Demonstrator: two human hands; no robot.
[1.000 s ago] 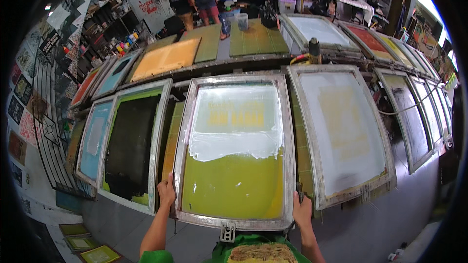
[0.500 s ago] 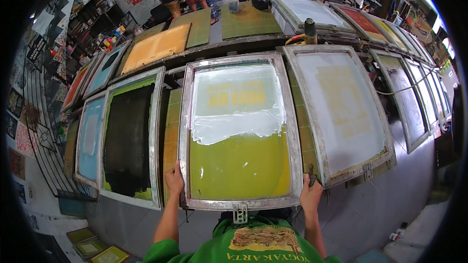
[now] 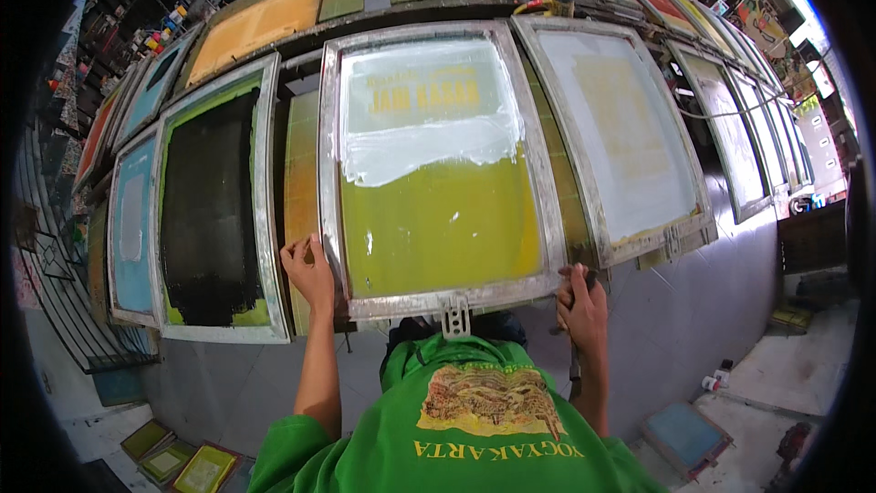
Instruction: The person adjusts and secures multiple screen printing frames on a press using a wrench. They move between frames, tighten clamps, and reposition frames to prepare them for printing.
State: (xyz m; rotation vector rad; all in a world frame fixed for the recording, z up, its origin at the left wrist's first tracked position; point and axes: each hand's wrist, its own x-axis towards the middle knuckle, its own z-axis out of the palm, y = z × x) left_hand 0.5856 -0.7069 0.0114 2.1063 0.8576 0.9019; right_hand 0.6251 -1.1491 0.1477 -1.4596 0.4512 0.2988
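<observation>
A silkscreen frame [image 3: 440, 298] lies in front of me, its metal border around a yellow-green mesh. White ink [image 3: 433, 153] covers the upper part of that mesh, with yellowish lettering showing through. My left hand [image 3: 308, 272] is beside the frame's lower left side, fingers apart and holding nothing. By the lower right corner, my right hand [image 3: 584, 309] is closed around a dark, slim tool [image 3: 575, 367]. One end of it pokes out above the fingers and the rest hangs below along the wrist; its kind is unclear. A hinge clamp [image 3: 455, 319] sits at the frame's near edge.
To the left stands a screen with black ink [image 3: 210, 210]; to the right, one with a whitish mesh [image 3: 610, 119]. An orange screen [image 3: 255, 27] and green boards lie on the far row. Smaller screens [image 3: 208, 472] are on the floor at lower left.
My left hand has let go of the frame's side and its fingers have spread. My right hand has turned, and more of the tool shows. The view has tilted downward.
</observation>
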